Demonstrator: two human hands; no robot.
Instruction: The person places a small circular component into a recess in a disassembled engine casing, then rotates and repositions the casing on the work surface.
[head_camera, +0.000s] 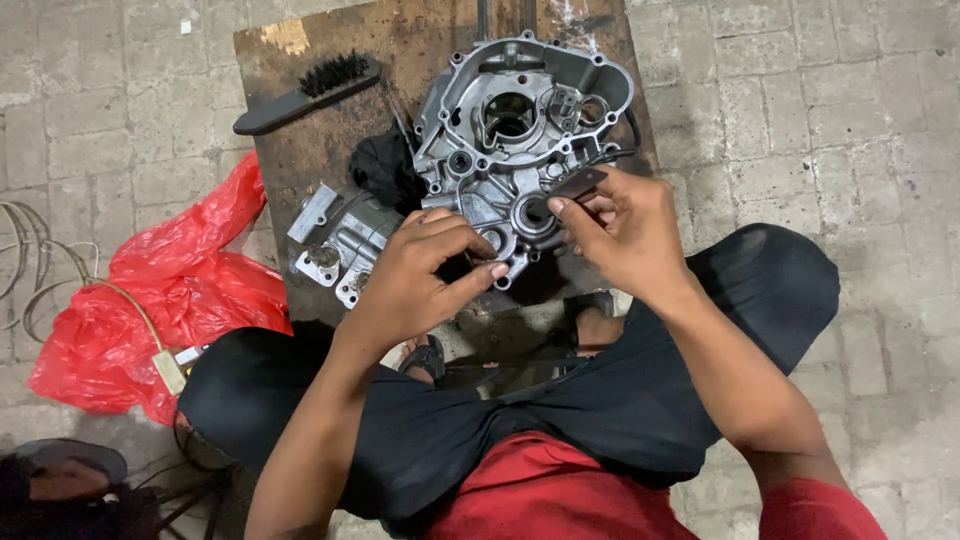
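Partly hidden: left hand (425, 275) fingers grip engine casing (520, 120) edge; right hand (625, 235) pinches small dark flat piece (578, 183).

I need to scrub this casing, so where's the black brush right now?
The black brush lies at the far left corner of the wooden board, left of the engine casing.

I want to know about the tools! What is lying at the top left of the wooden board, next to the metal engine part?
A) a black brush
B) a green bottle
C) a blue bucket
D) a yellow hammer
A: a black brush with dark bristles lies at the top left corner of the wooden board, apart from the grey metal engine case that the left hand and right hand work on.
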